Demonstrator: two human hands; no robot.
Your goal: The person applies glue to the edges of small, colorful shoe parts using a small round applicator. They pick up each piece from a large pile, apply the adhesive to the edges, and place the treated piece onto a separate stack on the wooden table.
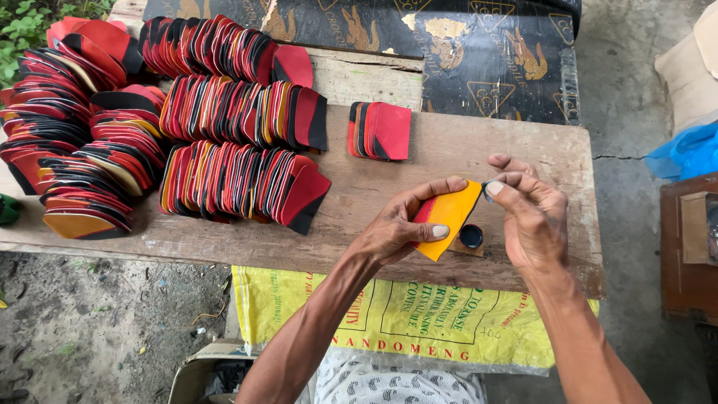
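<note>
My left hand (396, 224) holds a flat shaped piece (449, 217) with its yellow-orange underside up and a red and black edge showing at its left. My right hand (527, 213) pinches a small dark tool against the piece's upper right edge; the tool is mostly hidden by the fingers. Just below the piece, a small round pot of dark liquid (471, 236) sits on the wooden table (389, 179).
Rows of overlapping red, black and yellow pieces (239, 179) fill the table's left half, with a small separate stack (379, 131) at the middle. Black printed sheets (486, 67) lie at the back. A yellow sack (419, 318) hangs below the table's front edge. A wooden box (688, 239) stands at right.
</note>
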